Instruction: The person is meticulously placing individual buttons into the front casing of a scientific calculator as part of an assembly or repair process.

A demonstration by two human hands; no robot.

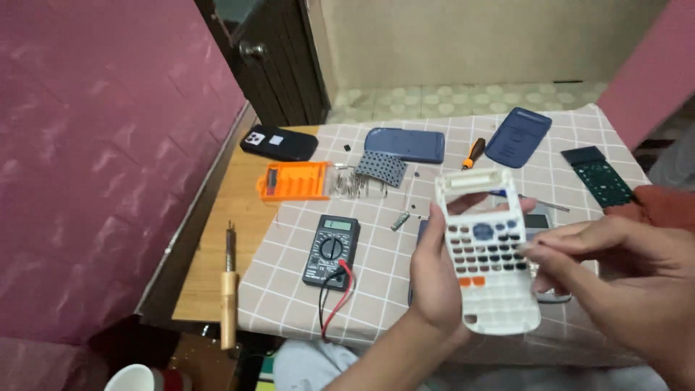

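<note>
My left hand grips the white front shell of a calculator by its left edge, holding it upright above the table. The shell has an empty display window at the top and rows of key holes, some filled with dark and orange keys. My right hand reaches in from the right, its fingertips touching the shell's right edge near the key rows. A grey part lies partly hidden behind the shell.
On the checked tablecloth lie a black multimeter with red and black leads, an orange bit case, a rubber keypad mat, a blue calculator cover, a blue back shell, a screwdriver, a green circuit board, a black phone. A soldering iron rests at the left edge.
</note>
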